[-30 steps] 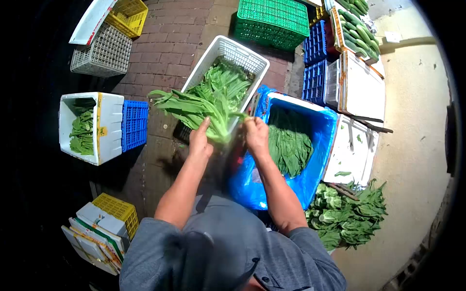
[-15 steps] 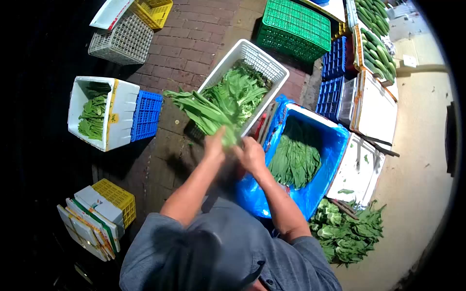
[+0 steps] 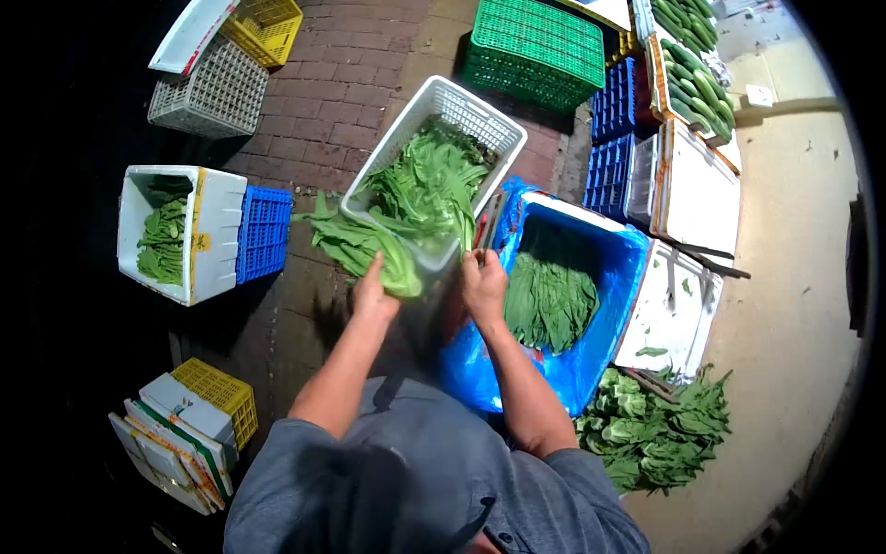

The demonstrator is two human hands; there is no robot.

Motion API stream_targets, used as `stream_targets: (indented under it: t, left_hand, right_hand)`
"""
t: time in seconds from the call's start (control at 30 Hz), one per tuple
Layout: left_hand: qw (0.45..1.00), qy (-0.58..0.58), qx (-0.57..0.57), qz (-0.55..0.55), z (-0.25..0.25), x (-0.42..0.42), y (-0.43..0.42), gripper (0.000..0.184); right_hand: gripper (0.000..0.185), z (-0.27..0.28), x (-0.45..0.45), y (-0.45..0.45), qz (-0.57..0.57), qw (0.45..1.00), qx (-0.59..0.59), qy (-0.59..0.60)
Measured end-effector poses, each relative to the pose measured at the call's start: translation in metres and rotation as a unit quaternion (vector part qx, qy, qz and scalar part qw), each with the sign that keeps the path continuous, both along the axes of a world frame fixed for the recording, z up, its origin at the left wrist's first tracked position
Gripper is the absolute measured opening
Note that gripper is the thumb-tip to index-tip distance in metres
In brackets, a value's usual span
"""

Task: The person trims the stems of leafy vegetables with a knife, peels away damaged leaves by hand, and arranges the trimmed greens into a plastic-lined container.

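My left hand [image 3: 374,294] is closed around the base of a bunch of leafy greens [image 3: 365,247], whose leaves spread to the upper left. To its right my right hand [image 3: 484,284] pinches a single long leaf [image 3: 464,220] that points up over the basket's corner. Beyond both hands stands the white plastic basket [image 3: 486,113], with a heap of loose green leaves [image 3: 425,175] inside. Close by my right hand is a box lined with blue plastic [image 3: 630,277], where a neat layer of long greens [image 3: 551,303] lies.
More leafy greens [image 3: 655,429] are piled at the lower right, near a white foam lid [image 3: 660,323]. Stacked green crates [image 3: 535,46] stand at the back. To the left are a foam box [image 3: 212,235] with greens, a blue crate [image 3: 263,234] and a yellow crate [image 3: 221,388].
My hands have moved apart. The bunch has shifted down and left with my left hand, while my right hand has drawn a leaf away to the right.
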State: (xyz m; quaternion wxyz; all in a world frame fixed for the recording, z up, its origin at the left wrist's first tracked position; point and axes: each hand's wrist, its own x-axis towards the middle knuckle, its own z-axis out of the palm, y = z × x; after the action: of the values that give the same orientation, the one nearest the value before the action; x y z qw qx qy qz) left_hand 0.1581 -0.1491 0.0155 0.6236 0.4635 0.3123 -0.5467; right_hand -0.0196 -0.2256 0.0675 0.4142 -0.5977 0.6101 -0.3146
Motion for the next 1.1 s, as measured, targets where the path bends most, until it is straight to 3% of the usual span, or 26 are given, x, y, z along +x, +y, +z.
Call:
stream_targets:
  t: [0.07, 0.1, 0.13, 0.2, 0.3, 0.37, 0.43, 0.47, 0.53, 0.63, 0.8, 0.83, 0.87, 0.9, 0.93, 0.97, 1.0, 1.07, 1.1]
  left_hand:
    - [0.999, -0.012, 0.018, 0.027, 0.015, 0.011, 0.003, 0.044]
    - [0.999, -0.028, -0.044, 0.014, 0.014, 0.013, 0.008, 0.045]
    - [0.999, -0.041, -0.015, 0.001, 0.043, 0.011, 0.002, 0.047]
    - [0.991, -0.063, -0.106, -0.059, 0.028, 0.014, 0.012, 0.044]
    - [0.980, -0.070, -0.128, -0.136, 0.051, -0.009, 0.005, 0.045]
    - [0.964, -0.075, -0.152, -0.203, 0.067, -0.036, 0.005, 0.044]
    - [0.926, -0.072, -0.184, -0.320, 0.089, -0.068, 0.001, 0.041]
    - [0.894, -0.062, -0.207, -0.393, 0.097, -0.087, 0.001, 0.041]
    - [0.800, -0.122, -0.224, -0.543, 0.115, -0.122, 0.001, 0.043]
    - [0.645, -0.135, -0.301, -0.690, 0.148, -0.189, 0.002, 0.040]
    - [0.402, -0.171, -0.374, -0.818, 0.180, -0.315, 0.015, 0.040]
    - [0.337, -0.199, -0.406, -0.826, 0.182, -0.345, 0.022, 0.040]
    - [0.256, -0.263, -0.437, -0.821, 0.218, -0.381, 0.025, 0.042]
    - [0.267, -0.239, -0.488, -0.796, 0.228, -0.417, 0.039, 0.045]
    - [0.208, -0.177, -0.457, -0.847, 0.245, -0.446, 0.043, 0.051]
    - [0.157, -0.178, -0.470, -0.850, 0.268, -0.473, 0.052, 0.057]
    - [0.132, -0.190, -0.500, -0.835, 0.260, -0.498, 0.070, 0.070]
    - [0.136, -0.256, -0.556, -0.779, 0.248, -0.530, 0.097, 0.082]
    - [0.161, -0.221, -0.542, -0.795, 0.242, -0.535, 0.103, 0.083]
  right_hand:
    - [0.026, 0.024, 0.004, -0.011, -0.024, 0.997, 0.067, -0.012]
    - [0.030, -0.007, -0.003, -0.010, 0.009, 0.999, 0.039, 0.020]
    - [0.030, -0.009, -0.007, -0.009, 0.031, 0.998, 0.048, 0.037]
    - [0.031, -0.009, -0.014, -0.004, 0.070, 0.993, 0.065, 0.069]
    - [0.036, 0.014, -0.029, 0.014, 0.053, 0.984, 0.153, -0.080]
    - [0.040, 0.016, -0.045, 0.028, 0.027, 0.948, 0.244, -0.203]
    - [0.036, 0.030, -0.072, 0.036, 0.005, 0.923, 0.292, -0.250]
    - [0.034, 0.046, -0.093, 0.042, -0.019, 0.910, 0.310, -0.274]
    - [0.040, 0.077, -0.133, 0.058, -0.041, 0.941, 0.249, -0.225]
    - [0.043, 0.076, -0.201, 0.112, -0.125, 0.960, 0.148, -0.203]
    - [0.034, 0.130, -0.289, 0.203, -0.364, 0.897, 0.070, -0.240]
    - [0.031, 0.140, -0.305, 0.221, -0.404, 0.873, 0.011, -0.275]
    - [0.031, 0.125, -0.326, 0.248, -0.436, 0.859, 0.008, -0.268]
    - [0.030, 0.133, -0.346, 0.266, -0.490, 0.837, -0.021, -0.243]
    - [0.030, 0.150, -0.367, 0.288, -0.529, 0.811, 0.017, -0.248]
    - [0.035, 0.134, -0.387, 0.315, -0.590, 0.764, -0.043, -0.256]
    - [0.041, 0.132, -0.410, 0.339, -0.620, 0.722, -0.073, -0.298]
    - [0.053, 0.140, -0.456, 0.373, -0.683, 0.668, -0.095, -0.281]
    - [0.055, 0.146, -0.479, 0.389, -0.695, 0.652, -0.104, -0.285]
